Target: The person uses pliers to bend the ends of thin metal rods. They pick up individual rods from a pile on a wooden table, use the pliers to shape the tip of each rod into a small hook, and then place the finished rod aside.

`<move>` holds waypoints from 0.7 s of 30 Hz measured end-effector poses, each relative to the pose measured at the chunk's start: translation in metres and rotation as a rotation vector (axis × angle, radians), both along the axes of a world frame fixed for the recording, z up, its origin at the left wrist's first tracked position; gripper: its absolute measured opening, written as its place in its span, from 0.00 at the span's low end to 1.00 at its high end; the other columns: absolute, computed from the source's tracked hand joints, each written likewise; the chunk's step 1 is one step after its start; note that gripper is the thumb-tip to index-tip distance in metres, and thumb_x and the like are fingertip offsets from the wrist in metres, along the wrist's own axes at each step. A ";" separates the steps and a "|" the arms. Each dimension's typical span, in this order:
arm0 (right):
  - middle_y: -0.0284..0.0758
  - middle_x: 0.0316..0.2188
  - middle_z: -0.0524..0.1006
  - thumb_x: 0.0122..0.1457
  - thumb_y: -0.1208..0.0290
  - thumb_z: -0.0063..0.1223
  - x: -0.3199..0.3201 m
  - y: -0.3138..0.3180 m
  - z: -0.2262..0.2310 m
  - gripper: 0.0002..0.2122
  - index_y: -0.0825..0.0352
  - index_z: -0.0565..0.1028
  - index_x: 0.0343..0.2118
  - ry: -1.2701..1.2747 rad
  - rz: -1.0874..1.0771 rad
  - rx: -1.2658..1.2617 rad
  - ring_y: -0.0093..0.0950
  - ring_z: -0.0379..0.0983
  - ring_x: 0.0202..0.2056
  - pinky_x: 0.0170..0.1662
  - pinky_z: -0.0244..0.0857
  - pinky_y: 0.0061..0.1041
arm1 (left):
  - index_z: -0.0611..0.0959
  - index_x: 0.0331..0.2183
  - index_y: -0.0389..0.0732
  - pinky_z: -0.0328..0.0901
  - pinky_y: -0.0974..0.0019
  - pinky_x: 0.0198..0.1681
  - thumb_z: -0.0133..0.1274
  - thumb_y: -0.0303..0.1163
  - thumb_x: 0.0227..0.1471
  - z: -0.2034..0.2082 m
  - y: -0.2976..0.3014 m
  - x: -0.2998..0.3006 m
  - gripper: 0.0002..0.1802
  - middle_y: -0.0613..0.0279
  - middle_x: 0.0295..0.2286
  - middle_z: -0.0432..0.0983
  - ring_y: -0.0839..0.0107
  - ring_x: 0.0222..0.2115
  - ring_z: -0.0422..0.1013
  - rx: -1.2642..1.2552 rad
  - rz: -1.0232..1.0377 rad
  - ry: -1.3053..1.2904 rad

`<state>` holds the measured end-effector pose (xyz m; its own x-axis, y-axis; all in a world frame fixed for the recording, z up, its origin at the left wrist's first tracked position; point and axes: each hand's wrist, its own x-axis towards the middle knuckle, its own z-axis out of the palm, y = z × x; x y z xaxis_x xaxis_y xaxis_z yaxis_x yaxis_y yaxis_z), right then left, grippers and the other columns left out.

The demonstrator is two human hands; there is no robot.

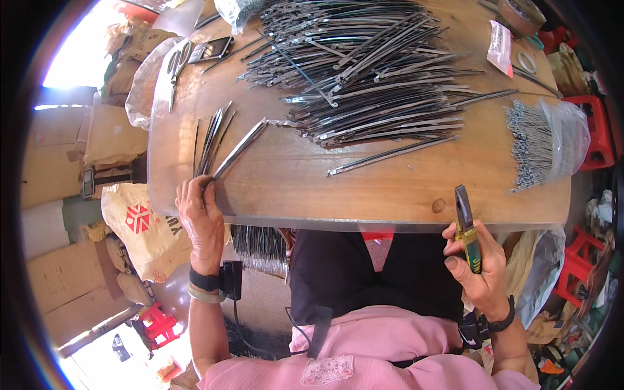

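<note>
Clear plastic bag [564,140] at table's right end lay open, holding a bundle of thin metal pins [530,146]; too many to count. Second bag at the top edge [235,12] was cut off, contents unclear. Big heap of flat metal strips [370,71] on wooden table [292,185], uncountable. Left hand [201,218] pinched one long jointed strip [239,149] at the near table edge, beside a small fan of thin strips [211,140]. Right hand [478,260] closed around one pair of yellow-handled pliers [467,227], off the near edge. One pair of scissors [174,71] lay far left.
</note>
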<state>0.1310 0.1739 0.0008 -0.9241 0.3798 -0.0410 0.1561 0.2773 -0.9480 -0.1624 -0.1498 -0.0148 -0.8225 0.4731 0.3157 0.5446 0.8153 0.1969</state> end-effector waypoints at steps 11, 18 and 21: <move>0.41 0.35 0.76 0.54 0.65 0.62 -0.010 -0.001 0.010 0.13 0.73 0.76 0.28 -0.021 -0.007 0.096 0.30 0.74 0.30 0.34 0.68 0.26 | 0.80 0.41 0.38 0.62 0.53 0.45 0.57 0.22 0.46 0.029 0.110 -0.008 0.16 0.53 0.37 0.73 0.52 0.38 0.68 0.107 -0.418 0.101; 0.37 0.34 0.77 0.53 0.72 0.59 0.014 0.042 0.028 0.07 0.71 0.75 0.29 0.010 -0.363 0.073 0.25 0.73 0.32 0.37 0.67 0.23 | 0.77 0.35 0.35 0.64 0.62 0.38 0.54 0.20 0.49 0.013 0.114 -0.041 0.08 0.55 0.30 0.73 0.59 0.33 0.70 0.128 -0.541 -0.095; 0.36 0.37 0.77 0.54 0.74 0.58 0.020 0.078 0.026 0.06 0.71 0.76 0.30 -0.022 -0.477 0.171 0.23 0.72 0.34 0.40 0.66 0.22 | 0.76 0.35 0.35 0.64 0.66 0.35 0.54 0.18 0.49 0.032 0.110 -0.019 0.09 0.57 0.29 0.72 0.65 0.29 0.70 0.165 -0.458 -0.257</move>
<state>0.1514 0.2515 0.0272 -0.6458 0.7624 0.0415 0.3225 0.3217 -0.8902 -0.1814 -0.0400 0.0173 -0.6045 0.7620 0.2322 0.7541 0.4534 0.4751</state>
